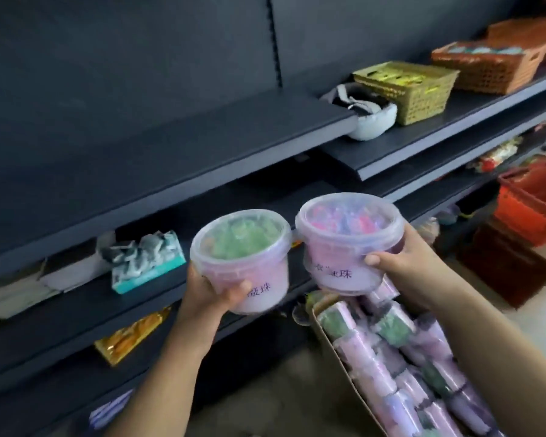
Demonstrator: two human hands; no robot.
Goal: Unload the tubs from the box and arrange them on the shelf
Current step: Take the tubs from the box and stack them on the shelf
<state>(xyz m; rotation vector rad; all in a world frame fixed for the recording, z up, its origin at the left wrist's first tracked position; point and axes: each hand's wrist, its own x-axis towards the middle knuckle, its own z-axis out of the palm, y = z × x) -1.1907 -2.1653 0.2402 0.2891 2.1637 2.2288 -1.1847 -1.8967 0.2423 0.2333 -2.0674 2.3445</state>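
Barely begun: left hand (216, 296) grasps 1 green tub (240, 257), right hand (404, 266) 1 pink tub (349, 241); box (358, 398) at 5 o'clock packed, shelf (202, 134) tubless.

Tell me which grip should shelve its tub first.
Likely the left grip: its green-filled tub sits below the bare stretch of shelf, while the right grip holds its pink-filled tub nearer the helmet.

The left tub (243, 260) and right tub (347, 247) are gleaming as translucent glossy plastic; the shelf (202, 143) is looking matt, the box (361, 395) plain cardboard.
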